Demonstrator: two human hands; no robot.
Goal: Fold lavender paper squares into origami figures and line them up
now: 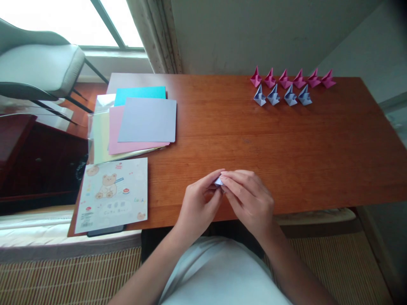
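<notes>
Between the fingertips of both hands is a small piece of folded pale blue-grey paper (218, 181), held just above the table's front edge. My left hand (201, 202) pinches it from the left with thumb and forefinger. From the right, my right hand (249, 199) closes its fingers on the same paper. Most of the paper is hidden behind the fingers, so its full shape does not show. At the back right, folded pink paper figures (285, 79) stand in a row. In front of them is a shorter row of folded blue-grey paper figures (290, 96).
The wooden table (216, 127) stretches out before me. On its left lie blue-grey sheets (148, 120), pink sheets (116, 131) and a teal sheet (140, 94). Nearer is a bear-printed pad (111, 197), over a dark flat object (106, 231). A chair (41, 63) stands by the window.
</notes>
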